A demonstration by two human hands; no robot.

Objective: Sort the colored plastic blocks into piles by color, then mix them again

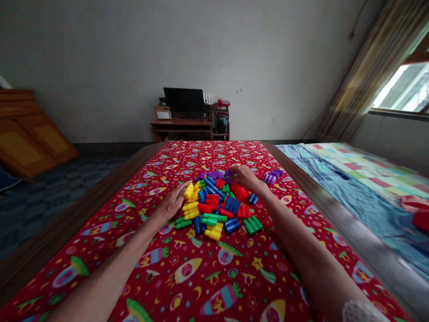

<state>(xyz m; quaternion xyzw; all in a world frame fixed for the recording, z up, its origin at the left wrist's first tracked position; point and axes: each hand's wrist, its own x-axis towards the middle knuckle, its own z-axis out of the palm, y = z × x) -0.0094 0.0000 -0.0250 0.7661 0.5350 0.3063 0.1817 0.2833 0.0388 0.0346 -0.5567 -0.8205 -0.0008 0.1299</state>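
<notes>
While both forearms stretch out across the red cloth (201, 277), the left hand (172, 203) lies low with its fingers loosely spread, gripping nothing, its fingertips touching the yellow blocks (189, 192) on its side of the pile (217, 205). That pile sits between the two hands: short plastic pieces in blue, red, green and yellow, heaped close together. Some green blocks (253, 225) lie at its edge, nearer than the right hand (246, 178) and just inside that wrist. The right hand rests palm down on the far side of the heap, fingers curled over red pieces; whether it has closed on one, I cannot tell. Just outside it, apart from the heap, lie a few purple blocks (272, 177). Well beyond both hands, a desk (182, 124) with a dark monitor (183, 100) stands against the wall.
</notes>
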